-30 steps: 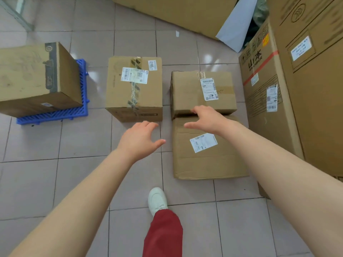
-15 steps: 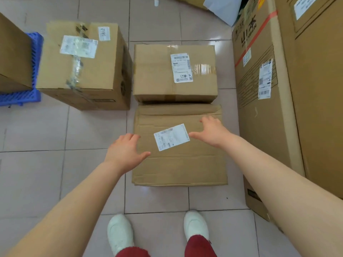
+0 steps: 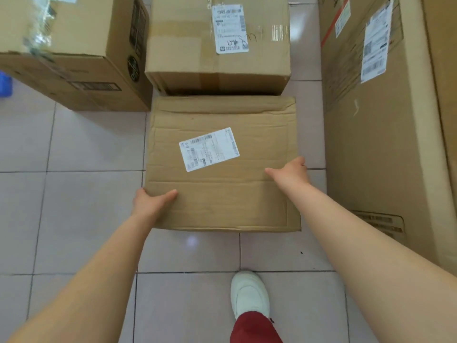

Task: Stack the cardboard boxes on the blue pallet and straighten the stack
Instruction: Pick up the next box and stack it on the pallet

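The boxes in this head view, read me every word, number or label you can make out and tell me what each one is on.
"157" or similar, handwritten, unsure: white label on the far middle box.
Printed lines and barcode on that label: too small.
Tilted label on the flat box gripped by both hands: barcodes, text blurred.
Labels on the tall right box: blurred.
Black print on the left box: unreadable.

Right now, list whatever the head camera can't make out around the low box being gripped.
- Blue pallet: only a sliver shows; the frame's left edge cuts it off.
- Left hand and right hand: fingers wrap over the flat box sides, hidden.
- Shipping label: print too small.
- Tall carton: top cut off.
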